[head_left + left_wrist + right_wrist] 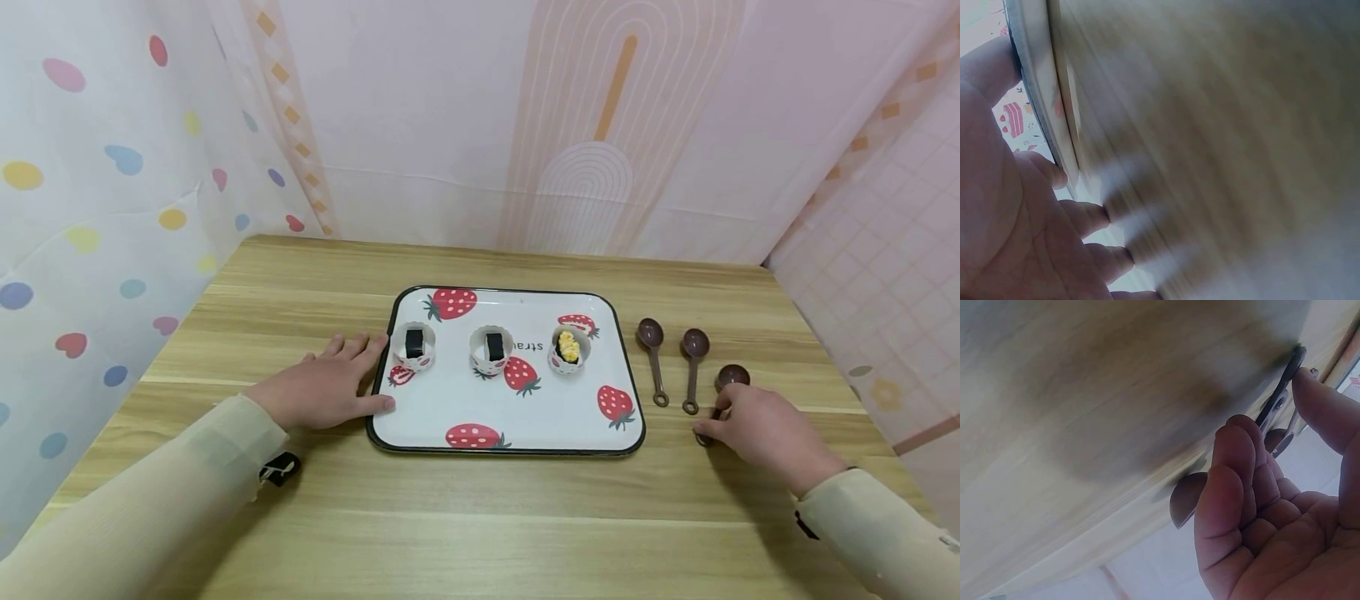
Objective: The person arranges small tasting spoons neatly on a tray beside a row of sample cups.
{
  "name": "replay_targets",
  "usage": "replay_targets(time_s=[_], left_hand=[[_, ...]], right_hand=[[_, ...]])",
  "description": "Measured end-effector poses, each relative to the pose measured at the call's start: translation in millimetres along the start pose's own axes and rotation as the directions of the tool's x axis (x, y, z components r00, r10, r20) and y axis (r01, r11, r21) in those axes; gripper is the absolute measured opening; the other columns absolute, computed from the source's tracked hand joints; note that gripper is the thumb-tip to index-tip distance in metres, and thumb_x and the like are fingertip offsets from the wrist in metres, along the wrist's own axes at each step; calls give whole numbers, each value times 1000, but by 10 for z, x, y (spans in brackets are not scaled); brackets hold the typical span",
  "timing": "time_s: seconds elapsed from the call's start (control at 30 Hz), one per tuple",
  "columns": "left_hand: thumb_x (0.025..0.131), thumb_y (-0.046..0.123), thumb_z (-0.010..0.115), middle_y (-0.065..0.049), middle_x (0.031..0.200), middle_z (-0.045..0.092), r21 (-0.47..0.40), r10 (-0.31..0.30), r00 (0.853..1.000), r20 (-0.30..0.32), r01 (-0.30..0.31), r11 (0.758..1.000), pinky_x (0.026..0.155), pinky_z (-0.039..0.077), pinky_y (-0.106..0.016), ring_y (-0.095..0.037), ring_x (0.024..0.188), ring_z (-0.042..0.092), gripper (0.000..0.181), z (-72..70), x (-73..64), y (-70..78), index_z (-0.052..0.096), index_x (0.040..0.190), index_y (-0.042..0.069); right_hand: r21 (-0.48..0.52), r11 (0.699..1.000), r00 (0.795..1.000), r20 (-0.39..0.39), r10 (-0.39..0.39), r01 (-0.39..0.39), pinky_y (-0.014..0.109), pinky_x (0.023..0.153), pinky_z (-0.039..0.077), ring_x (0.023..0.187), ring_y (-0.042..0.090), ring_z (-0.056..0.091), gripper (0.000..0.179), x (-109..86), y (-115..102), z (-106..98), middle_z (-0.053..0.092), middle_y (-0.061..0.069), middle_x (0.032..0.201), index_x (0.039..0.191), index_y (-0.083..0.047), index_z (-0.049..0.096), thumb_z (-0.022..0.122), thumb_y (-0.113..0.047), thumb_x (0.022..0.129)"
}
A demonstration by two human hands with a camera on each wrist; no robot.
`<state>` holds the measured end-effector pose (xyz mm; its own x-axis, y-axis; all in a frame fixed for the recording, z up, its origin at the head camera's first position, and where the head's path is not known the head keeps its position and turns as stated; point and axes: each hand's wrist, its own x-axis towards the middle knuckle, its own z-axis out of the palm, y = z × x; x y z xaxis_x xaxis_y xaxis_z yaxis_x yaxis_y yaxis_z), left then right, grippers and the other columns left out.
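Observation:
A white tray [525, 451] printed with strawberries lies mid-table. Three paper cups stand in a row on it. The left cup [415, 346] and the middle cup [492, 348] hold dark-wrapped sushi, and the right cup [569, 350] holds a yellow-topped piece. My left hand [330, 387] rests flat on the table beside the tray's left rim [1035, 94], thumb against it, fingers straight [1094, 215]. My right hand [757, 433] curls over the handle of the rightmost brown spoon [732, 377]. In the right wrist view its thumb presses the handle's end, and the spoon's bowl [1186, 499] lies flat on the table.
Two more brown spoons [651, 335] [695, 343] lie side by side between the tray and my right hand. Patterned cloth walls close in the wooden table [480, 525] on the left, back and right.

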<state>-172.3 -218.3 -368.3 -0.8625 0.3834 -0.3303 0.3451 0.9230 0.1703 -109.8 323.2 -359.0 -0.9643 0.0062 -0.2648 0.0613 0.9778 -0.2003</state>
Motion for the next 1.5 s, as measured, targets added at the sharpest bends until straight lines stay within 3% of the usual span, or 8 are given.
replay_targets(time_s=[0.47,0.93,1.27,1.5], left_hand=[[96,78,51,-29,172,21,-3,2,1000,1,-2,1000,114,25,-82,-62,154,18,108,-4,5,-3,16,169,6],[96,79,51,-29,172,20,1,-2,1000,1,2,1000,114,25,-82,-62,155,17,109,2,7,-12,16,170,7],[96,78,51,-28,173,19,-7,-2,1000,6,2,1000,115,24,-82,-62,155,15,109,14,9,-25,15,170,7],[96,77,51,-28,173,19,-6,-3,1000,5,3,1000,115,24,-82,-61,155,16,108,11,6,-17,15,170,7]], right_hand=[[18,1000,1000,3,12,-12,32,60,35,65,18,48,36,-31,-6,32,51,-3,66,71,-15,64,77,-39,93],[46,999,1000,22,8,-9,32,62,36,66,17,48,34,-22,10,26,49,-2,67,72,-15,66,75,-39,95],[73,997,999,31,30,-33,32,58,36,62,17,47,34,-6,3,30,46,-1,64,71,-12,60,72,-31,96],[105,993,997,64,42,-49,31,57,40,60,16,50,30,-7,-2,43,53,-2,62,73,-10,66,70,-27,97]])
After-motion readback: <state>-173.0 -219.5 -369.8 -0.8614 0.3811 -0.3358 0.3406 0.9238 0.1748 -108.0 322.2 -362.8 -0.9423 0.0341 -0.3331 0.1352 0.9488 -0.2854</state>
